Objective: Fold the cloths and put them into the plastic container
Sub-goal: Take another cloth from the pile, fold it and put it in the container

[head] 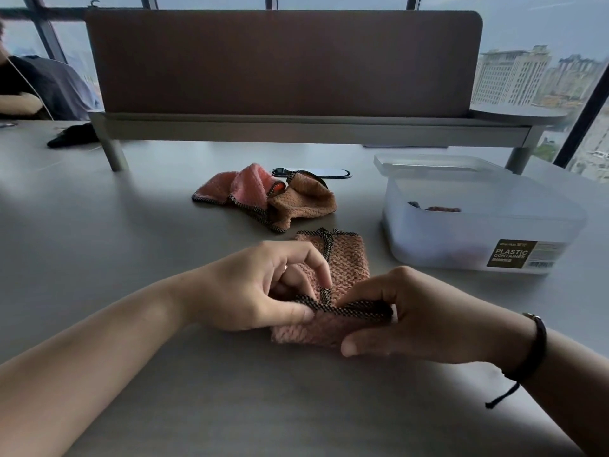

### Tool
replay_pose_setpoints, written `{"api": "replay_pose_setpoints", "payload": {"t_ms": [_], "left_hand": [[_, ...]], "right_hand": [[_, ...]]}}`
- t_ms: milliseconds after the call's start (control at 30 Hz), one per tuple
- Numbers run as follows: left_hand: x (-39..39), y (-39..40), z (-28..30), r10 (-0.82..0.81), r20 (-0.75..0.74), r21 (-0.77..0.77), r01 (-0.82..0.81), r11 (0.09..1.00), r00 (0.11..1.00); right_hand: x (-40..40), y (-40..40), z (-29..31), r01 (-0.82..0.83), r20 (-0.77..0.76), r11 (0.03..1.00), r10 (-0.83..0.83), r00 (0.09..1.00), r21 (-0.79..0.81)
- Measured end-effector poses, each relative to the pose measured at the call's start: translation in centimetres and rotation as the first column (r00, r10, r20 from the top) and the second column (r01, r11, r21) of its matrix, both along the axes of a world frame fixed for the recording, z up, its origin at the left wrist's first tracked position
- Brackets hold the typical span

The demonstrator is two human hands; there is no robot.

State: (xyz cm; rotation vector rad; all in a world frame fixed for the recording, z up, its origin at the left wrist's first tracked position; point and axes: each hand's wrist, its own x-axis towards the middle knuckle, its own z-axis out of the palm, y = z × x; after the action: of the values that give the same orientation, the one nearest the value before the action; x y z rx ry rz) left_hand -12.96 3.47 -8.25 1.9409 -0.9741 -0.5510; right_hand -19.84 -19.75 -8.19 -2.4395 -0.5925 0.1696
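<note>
Near the middle of the grey worktop (99,245) lies a pinkish-brown knitted cloth (346,258) with checked black edging, half folded. The left hand (263,285) pinches its dark trimmed edge between thumb and fingers, closed on the fabric. The right hand (412,318) grips the same trim from the 3 o'clock side, its fingers curled over the fold and its thumb pressing at the cloth's near corner. A dark bracelet (534,351) with a loose cord sits on the right wrist.

At 12 o'clock from the hands, close behind the held cloth, a crumpled pile of two cloths (267,199), one pink and one tan, lies unfolded. Just beyond it rests a flat black-rimmed oblong object (316,173), partly hidden by the pile.

At 2 o'clock stands the frosted plastic container (478,225), open, with some cloths dimly visible inside. Its lid (438,164) lies behind it, touching the back rim. The container is clear of the hands, nothing between them.

A brown divider panel (283,61) on grey legs spans the far worktop. At 10 o'clock lies a black item (72,135), and another person's arm (19,105) is seen there.
</note>
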Motion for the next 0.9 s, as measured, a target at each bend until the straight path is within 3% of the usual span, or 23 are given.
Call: {"api": "replay_pose_setpoints", "payload": {"t_ms": [67, 233, 400, 600, 800, 900], "left_hand": [[0.2, 0.0, -0.1, 0.018, -0.037, -0.054, -0.020, 0.998, 0.999], [0.9, -0.3, -1.0, 0.068, 0.063, -0.027, -0.066, 0.997, 0.996], [1.1, -0.3, -1.1, 0.073, 0.166, 0.005, -0.074, 0.997, 0.983], [0.9, -0.5, -0.8, 0.092, 0.376, 0.063, -0.125, 0.990, 0.922], [1.2, -0.3, -0.7, 0.086, 0.489, 0.060, -0.132, 0.989, 0.868], [1.4, -0.2, -0.9, 0.101, 0.574, 0.022, -0.139, 0.990, 0.813]], "right_hand": [[0.1, -0.1, -0.2, 0.036, 0.043, 0.999, -0.037, 0.998, 0.030], [0.8, -0.2, -1.1, 0.138, 0.179, 0.983, -0.158, 0.971, 0.122], [1.0, -0.2, -1.7, 0.186, 0.250, 0.982, -0.178, 0.952, -0.010], [1.2, -0.3, -2.0, 0.219, 0.276, 0.975, -0.202, 0.940, -0.034], [1.1, -0.3, -1.8, 0.234, 0.323, 0.966, -0.256, 0.911, 0.107], [1.4, -0.4, -2.1, 0.221, 0.323, 0.975, -0.213, 0.922, 0.012]]}}
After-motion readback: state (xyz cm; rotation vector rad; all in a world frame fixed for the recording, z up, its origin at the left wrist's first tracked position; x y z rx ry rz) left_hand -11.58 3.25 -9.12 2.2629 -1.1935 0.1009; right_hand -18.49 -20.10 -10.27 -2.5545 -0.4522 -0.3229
